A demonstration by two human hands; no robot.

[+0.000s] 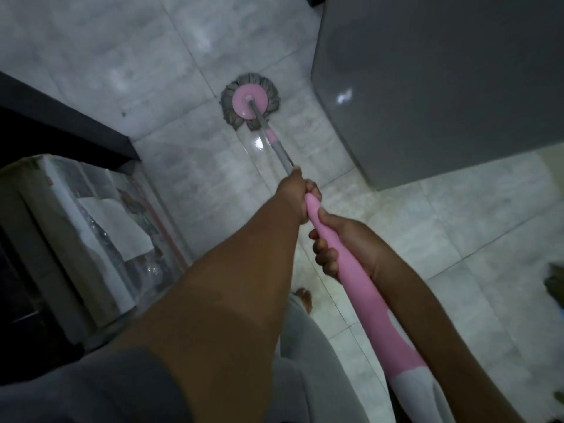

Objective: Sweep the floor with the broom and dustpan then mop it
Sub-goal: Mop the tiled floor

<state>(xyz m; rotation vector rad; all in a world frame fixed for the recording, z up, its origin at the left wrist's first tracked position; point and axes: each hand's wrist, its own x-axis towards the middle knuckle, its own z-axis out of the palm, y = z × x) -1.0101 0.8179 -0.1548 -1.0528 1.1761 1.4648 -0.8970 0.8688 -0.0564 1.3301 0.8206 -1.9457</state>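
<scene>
Two grips curled round mop handle: left hand ahead, right hand behind, spaced probably for leverage over mop head.

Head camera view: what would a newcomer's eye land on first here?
The round mop head, a pink disc ringed with grey strands, sits on the pale tiled floor at centre. Both hands grip its pink handle: the left hand further down, the right hand nearer the body. A grey cabinet fills the upper right.
</scene>
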